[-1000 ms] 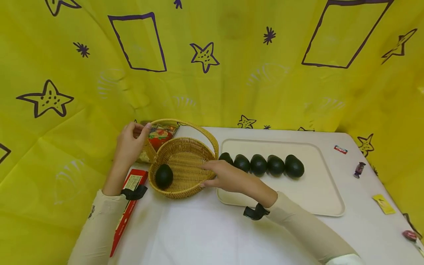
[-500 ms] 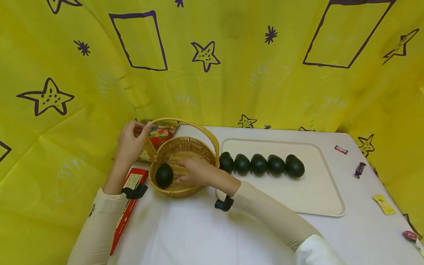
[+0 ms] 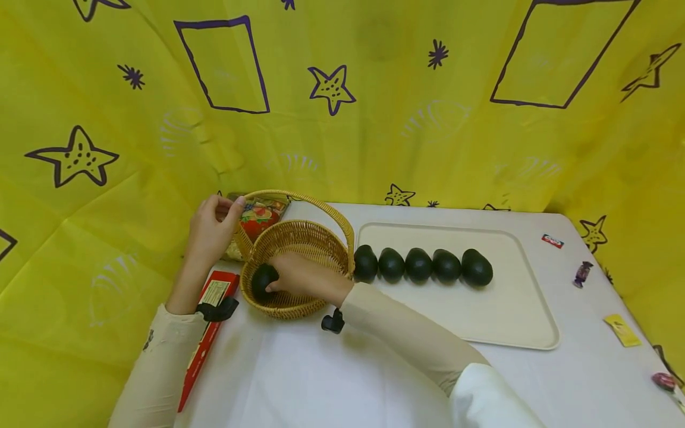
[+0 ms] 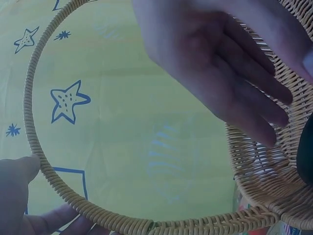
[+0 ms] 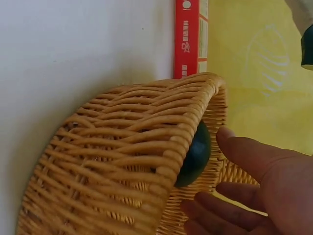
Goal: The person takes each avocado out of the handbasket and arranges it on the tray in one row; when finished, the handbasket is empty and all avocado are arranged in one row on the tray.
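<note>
A dark green avocado [image 3: 262,283] lies in the left part of a round wicker basket [image 3: 293,310]. My left hand [image 3: 212,229] grips the basket's arched handle [image 3: 327,209] on its left side; thumb and fingers go round it in the left wrist view. My right hand [image 3: 299,274] reaches into the basket, and in the head view its fingertips overlap the avocado's right side. In the right wrist view the thumb and the spread fingers [image 5: 220,210] stand beside the avocado [image 5: 196,159], not curled round it. The basket wall hides part of the fruit there.
On the right, a cream tray [image 3: 514,309] bears several avocados [image 3: 418,266] in a row. A red box [image 3: 206,345] lies left of the basket, with a colourful packet [image 3: 259,219] behind. Small wrapped sweets [image 3: 582,273] lie along the right table edge. A yellow curtain [image 3: 374,148] hangs behind.
My right hand has moved left from the basket's right rim, across its inside, to the avocado. My left hand stays on the handle, and the basket has not moved.
</note>
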Demonstrator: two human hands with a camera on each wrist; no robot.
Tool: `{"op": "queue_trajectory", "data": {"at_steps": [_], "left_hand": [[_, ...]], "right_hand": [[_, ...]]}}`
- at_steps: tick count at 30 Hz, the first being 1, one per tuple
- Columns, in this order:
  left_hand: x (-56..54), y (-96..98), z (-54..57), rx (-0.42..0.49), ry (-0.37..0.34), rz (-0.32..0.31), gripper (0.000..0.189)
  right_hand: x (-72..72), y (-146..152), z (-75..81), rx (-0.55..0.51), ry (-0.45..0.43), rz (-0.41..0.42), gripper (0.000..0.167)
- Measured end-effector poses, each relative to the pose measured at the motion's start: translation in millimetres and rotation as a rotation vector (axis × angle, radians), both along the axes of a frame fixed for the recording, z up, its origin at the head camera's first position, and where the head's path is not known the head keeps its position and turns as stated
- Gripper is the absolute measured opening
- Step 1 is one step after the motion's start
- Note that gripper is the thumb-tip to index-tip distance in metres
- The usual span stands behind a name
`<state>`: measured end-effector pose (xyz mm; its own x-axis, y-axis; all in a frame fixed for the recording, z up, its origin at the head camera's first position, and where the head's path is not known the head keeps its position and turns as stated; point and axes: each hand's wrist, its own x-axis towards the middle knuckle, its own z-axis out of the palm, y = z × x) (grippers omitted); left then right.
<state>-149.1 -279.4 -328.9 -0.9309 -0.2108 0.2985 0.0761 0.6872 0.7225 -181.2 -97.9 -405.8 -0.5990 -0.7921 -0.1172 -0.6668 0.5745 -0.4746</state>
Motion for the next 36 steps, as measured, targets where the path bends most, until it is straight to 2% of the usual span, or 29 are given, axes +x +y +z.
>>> {"op": "queue_trajectory", "data": {"at_steps": [2, 6, 8, 13, 18, 25, 36], "left_hand": [[0.7, -0.8, -0.2, 0.000, 0.001, 0.002, 0.065], [1.3, -1.4, 0.4, 0.001, 0.001, -0.003, 0.066], [0.6, -1.0, 1.0, 0.001, 0.003, -0.008, 0.066], [-0.1, -1.0, 1.7, 0.000, 0.006, -0.007, 0.066], [0.0, -0.7, 1.3, 0.001, 0.001, -0.005, 0.066], [0.3, 0.7, 1.2, 0.002, 0.000, -0.005, 0.065], [-0.1, -1.3, -0.2, -0.001, 0.000, -0.003, 0.065]], "right_hand": [[0.5, -5.5, -1.1, 0.039, 0.002, -0.008, 0.044], [4.8, -13.3, -3.1, 0.141, 0.027, 0.002, 0.057], [6.1, -15.0, -4.1, 0.166, 0.032, 0.006, 0.057], [5.9, -20.7, -6.0, 0.156, 0.026, -0.017, 0.045], [4.6, -27.5, -11.0, 0.168, 0.023, -0.050, 0.047], [2.7, -32.2, -14.3, 0.177, -0.024, -0.099, 0.046], [-0.8, -28.4, -9.0, 0.177, -0.058, -0.047, 0.044]]}}
